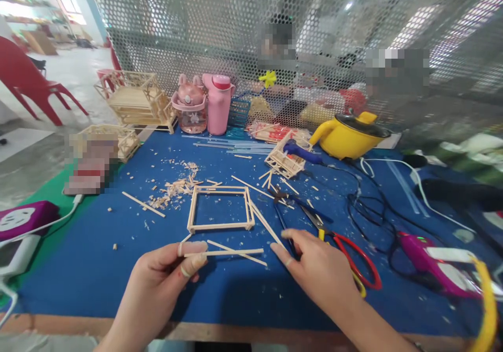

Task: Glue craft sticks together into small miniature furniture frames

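Beyond both hands a square frame of wooden sticks (220,208) lies flat on the blue table (98,268). The right hand (318,271) hovers half-open, holding nothing, just beside red-handled scissors (353,260). The left hand (167,273) pinches a thin wooden stick (231,251) (fingertips taped).

Both forearms are bare; no sleeves, gloves, watch or bracelet are visible within the frame. The left hand (165,268) has pale tape or plaster wrapped around the thumb tip, and a thin light band around the finger beneath it. The right hand (314,268) carries a thin light band on one finger. Fingernails are short and unpainted.
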{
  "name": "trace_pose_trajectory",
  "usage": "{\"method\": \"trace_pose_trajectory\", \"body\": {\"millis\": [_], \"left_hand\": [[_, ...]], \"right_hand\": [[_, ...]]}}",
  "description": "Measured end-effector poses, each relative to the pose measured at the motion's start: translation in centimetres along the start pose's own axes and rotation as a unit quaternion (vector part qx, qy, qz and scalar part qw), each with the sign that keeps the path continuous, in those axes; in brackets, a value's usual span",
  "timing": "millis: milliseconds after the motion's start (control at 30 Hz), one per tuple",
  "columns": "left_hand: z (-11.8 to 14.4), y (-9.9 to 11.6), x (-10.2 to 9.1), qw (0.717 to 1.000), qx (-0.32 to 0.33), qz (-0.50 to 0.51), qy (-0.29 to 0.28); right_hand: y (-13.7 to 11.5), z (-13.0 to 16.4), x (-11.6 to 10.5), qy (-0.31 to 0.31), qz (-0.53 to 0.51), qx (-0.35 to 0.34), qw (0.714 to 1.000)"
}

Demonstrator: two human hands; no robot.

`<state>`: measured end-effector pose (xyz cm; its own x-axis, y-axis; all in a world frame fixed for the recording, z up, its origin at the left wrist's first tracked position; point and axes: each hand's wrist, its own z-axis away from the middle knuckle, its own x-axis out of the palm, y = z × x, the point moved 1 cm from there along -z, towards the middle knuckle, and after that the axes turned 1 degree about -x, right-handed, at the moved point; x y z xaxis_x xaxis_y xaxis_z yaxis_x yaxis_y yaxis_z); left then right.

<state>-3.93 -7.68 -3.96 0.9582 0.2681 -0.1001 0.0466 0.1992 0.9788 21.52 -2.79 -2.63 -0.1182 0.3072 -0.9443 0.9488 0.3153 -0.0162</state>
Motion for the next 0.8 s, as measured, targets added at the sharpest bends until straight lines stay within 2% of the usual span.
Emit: {"method": "trace_pose_trajectory", "body": {"millis": [67, 133, 233, 300, 367, 467, 567, 633, 667, 733, 800], "left_hand": [[-0.2, -0.1, -0.2, 1.000, 0.003, -0.007, 0.007], [-0.5, -0.2, -0.5, 1.000, -0.002, -0.004, 0.001], [-0.9, -0.1, -0.6, 1.000, -0.014, 0.012, -0.024], [-1.1, 0.2, -0.4, 0.999, -0.015, 0.022, -0.031], [-1.4, 0.7, -0.2, 0.999, -0.014, 0.025, -0.036], [-2.0, 1.0, -0.2, 0.999, -0.011, 0.005, -0.041], [-2.6, 0.9, -1.0, 0.996, 0.054, -0.065, 0.038], [-2.9, 0.7, -1.7, 0.976, 0.121, -0.153, 0.098], [-3.0, 0.5, -1.9, 0.962, 0.147, -0.201, 0.110], [-3.1, 0.2, -1.9, 0.940, 0.182, -0.270, 0.097], [-3.2, 0.0, -1.7, 0.931, 0.201, -0.295, 0.074]], "right_hand": [[-0.8, -0.4, -0.6, 0.025, -0.018, -0.044, 0.999], [-1.5, -0.9, -1.5, 0.032, -0.081, -0.125, 0.988], [-2.5, -1.6, -2.2, 0.005, -0.177, -0.240, 0.954], [-2.8, -2.3, -2.1, 0.003, -0.212, -0.273, 0.938], [-2.9, -3.2, -1.7, 0.005, -0.240, -0.281, 0.929], [-2.5, -4.7, -1.1, -0.012, -0.263, -0.255, 0.931], [-2.0, -5.7, -0.4, -0.026, -0.257, -0.214, 0.942], [-1.8, -5.9, 0.0, -0.032, -0.259, -0.198, 0.945], [-1.8, -5.9, 0.3, -0.037, -0.263, -0.196, 0.944], [-1.9, -5.8, 0.7, -0.044, -0.276, -0.196, 0.940], [-2.1, -5.7, 0.9, -0.047, -0.286, -0.198, 0.936]]}}
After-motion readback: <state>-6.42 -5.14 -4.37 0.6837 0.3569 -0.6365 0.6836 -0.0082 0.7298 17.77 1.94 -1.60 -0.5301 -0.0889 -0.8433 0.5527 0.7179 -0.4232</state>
